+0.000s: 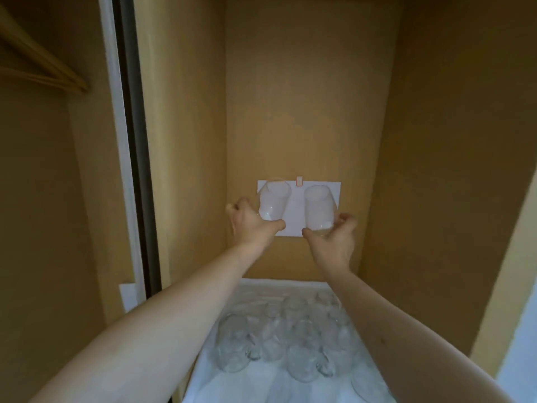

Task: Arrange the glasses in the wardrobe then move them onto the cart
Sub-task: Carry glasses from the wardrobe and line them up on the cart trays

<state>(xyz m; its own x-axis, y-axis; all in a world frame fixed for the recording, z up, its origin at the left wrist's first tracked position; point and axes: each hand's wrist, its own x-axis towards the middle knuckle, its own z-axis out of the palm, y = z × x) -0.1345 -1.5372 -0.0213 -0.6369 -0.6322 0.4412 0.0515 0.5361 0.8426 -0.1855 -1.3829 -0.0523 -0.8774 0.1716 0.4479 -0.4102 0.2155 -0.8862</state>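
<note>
Wardrobe interior (305, 82): matte tan panels, smooth, flat back wall, with a white rectangular paper sheet (296, 210) fixed to it by a small red-edged tab (299, 180) at its top edge. Two clear stemless glasses, rounded tumbler shape, held up in front of the sheet. Left glass (273, 200) is tilted, its wider end resting in the left hand (252, 222); fingers and thumb curl round its lower part. Right glass (319, 207) sits just beside it, apart, gripped the same way by the right hand (334, 237), thumb under, fingers wrapped behind (fingertips show at the right edge). Both bare forearms reach straight forward and up. Below them, a cluster of similar clear glasses (279, 338) stands on a white, glossy, crinkled lining (261, 385) on the shelf, packed close, some touching. Wooden hangers (43, 65) at upper left.
</note>
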